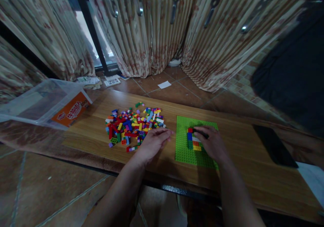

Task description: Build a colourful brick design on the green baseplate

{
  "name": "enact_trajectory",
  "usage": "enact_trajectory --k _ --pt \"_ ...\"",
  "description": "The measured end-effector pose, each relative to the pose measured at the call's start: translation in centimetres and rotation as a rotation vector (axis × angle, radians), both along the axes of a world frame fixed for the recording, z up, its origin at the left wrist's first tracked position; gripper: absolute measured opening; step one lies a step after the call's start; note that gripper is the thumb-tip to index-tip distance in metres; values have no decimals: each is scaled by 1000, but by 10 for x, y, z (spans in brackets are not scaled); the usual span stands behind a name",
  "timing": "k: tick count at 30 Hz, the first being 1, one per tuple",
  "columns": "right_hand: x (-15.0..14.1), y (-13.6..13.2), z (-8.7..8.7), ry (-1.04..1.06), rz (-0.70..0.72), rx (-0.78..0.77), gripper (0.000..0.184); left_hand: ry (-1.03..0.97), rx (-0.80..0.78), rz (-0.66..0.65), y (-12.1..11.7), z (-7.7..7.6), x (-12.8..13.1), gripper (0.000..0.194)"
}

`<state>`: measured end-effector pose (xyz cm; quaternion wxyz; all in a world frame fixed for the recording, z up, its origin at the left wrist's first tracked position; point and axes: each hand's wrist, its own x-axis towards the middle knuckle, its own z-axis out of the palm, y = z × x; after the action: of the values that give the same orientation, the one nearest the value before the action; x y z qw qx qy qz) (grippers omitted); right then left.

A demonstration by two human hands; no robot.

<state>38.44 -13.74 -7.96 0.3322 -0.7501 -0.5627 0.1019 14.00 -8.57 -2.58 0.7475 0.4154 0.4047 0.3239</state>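
Note:
A green baseplate (183,151) lies on the wooden table (240,166). On it stands a small build of stacked bricks (192,140), red, blue, white, orange and yellow. My right hand (212,142) rests on the plate, its fingers curled and pressed onto the top of the build by a dark brick. My left hand (153,142) lies flat on the table, fingers stretched toward the right edge of a pile of loose coloured bricks (134,124). It holds nothing that I can see.
A clear plastic tub (43,102) with an orange label lies tipped at the table's left end. A black phone (274,145) lies at the right. Papers (111,81) lie on the tiled floor below striped curtains (157,27).

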Motion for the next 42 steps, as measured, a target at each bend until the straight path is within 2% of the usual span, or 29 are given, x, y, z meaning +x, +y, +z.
enact_trajectory --k 4,10,14,19,21,24,28,32,36,39,42 --pt "-1 -1 9 76 -108 92 40 30 4 45 3 2 -6 28" --pt "-10 -4 26 64 -310 272 40 20 44 182 16 10 -30 32" --pt "-20 -4 31 105 -331 352 39 85 103 321 26 13 -47 30" --pt "-36 0 34 138 -309 393 35 311 320 413 35 0 -57 17" --pt "-45 0 34 160 -280 405 34 430 413 383 36 -6 -57 16" --pt "-57 0 33 204 -231 380 31 586 529 254 34 -11 -57 16" --pt "-71 0 31 199 -140 312 29 780 627 110 27 -7 -53 23" --pt "-79 1 29 172 -72 315 27 974 761 20 21 -4 -48 33" --pt "-80 2 28 154 -53 320 28 1023 849 -43 20 -5 -45 23" --pt "-80 2 28 160 -48 315 28 980 853 -65 20 -6 -45 14" --pt "-78 3 26 147 -43 312 27 963 837 -61 21 -5 -47 16"
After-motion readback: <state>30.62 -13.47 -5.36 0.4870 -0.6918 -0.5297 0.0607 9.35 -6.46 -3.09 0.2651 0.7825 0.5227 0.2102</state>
